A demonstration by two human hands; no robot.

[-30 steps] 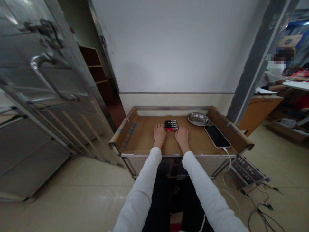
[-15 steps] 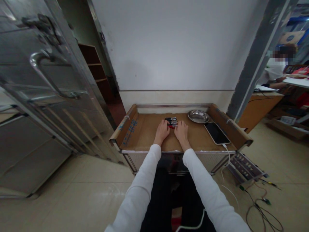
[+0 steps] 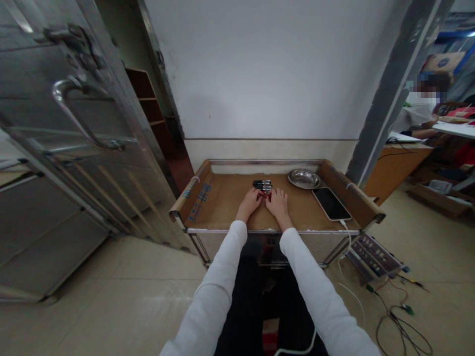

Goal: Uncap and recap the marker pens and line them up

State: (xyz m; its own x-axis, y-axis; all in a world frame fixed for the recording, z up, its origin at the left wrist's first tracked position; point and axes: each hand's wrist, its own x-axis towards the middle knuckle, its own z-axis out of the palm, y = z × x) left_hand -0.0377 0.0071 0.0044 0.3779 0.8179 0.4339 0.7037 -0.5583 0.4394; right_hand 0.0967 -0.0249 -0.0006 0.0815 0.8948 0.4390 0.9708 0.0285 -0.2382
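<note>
Several black pens (image 3: 262, 183) lie side by side at the middle of the cardboard-lined cart top (image 3: 230, 198). Just in front of them are red pens (image 3: 264, 194), partly covered by my fingers; how many I cannot tell. My left hand (image 3: 251, 203) has its fingers closed at the left end of the red pens. Opposite it, my right hand (image 3: 277, 203) closes its fingers at their right end. Both wrists rest near the cart's front edge.
Toward the back right stands a round metal dish (image 3: 304, 178), with a phone (image 3: 331, 203) in front of it on a white cable. Cardboard walls flank the cart top. A metal door (image 3: 74, 123) stands left; a person (image 3: 421, 111) sits far right.
My hands have drawn slightly toward me with the red pens, leaving the black pens more exposed behind them. The view has shifted a little.
</note>
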